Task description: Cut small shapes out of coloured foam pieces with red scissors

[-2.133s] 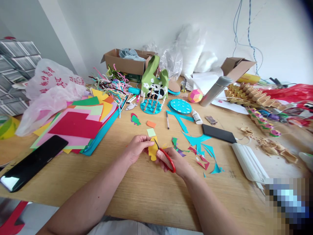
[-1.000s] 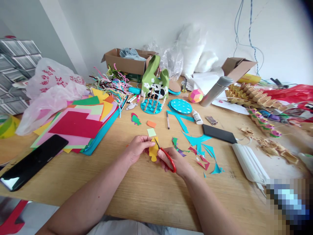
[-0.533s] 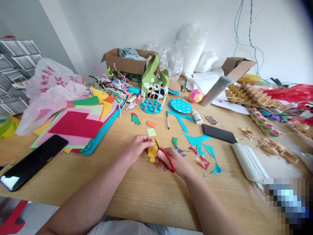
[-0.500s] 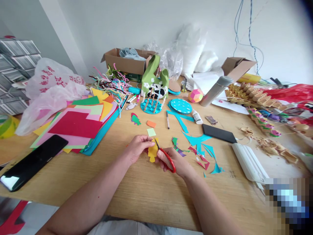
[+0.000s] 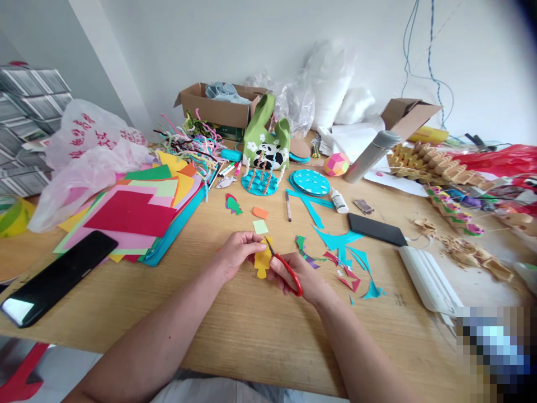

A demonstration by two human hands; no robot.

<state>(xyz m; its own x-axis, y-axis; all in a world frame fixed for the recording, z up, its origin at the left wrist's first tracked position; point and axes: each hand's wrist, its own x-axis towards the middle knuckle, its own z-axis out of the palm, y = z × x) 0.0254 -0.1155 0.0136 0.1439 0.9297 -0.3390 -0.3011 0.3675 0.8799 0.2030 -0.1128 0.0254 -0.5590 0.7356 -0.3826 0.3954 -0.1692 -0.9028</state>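
Between my hands is a piece of yellow paper (image 5: pixel 262 261), partly cut, with a curved lower end. My left hand (image 5: pixel 240 253) pinches its left edge between thumb and fingers. In my right hand (image 5: pixel 302 275) is a pair of red-handled scissors (image 5: pixel 292 275), its dark blades lying over the upper part of the yellow paper. Just beyond them lie a pale green paper square (image 5: pixel 260 226) and an orange paper piece (image 5: pixel 260 212). Further back left rests a green and red paper fish (image 5: pixel 232 204). Fingers of my right hand inside the handles are partly hidden.
Stacked coloured paper (image 5: pixel 130 215) and a black phone (image 5: pixel 59 280) lie at the left. Blue paper scraps (image 5: pixel 335 240), a black power bank (image 5: pixel 376 229) and a white device (image 5: pixel 428 280) are at the right. Behind stand a panda bag (image 5: pixel 266 143) and a grey flask (image 5: pixel 372 157).
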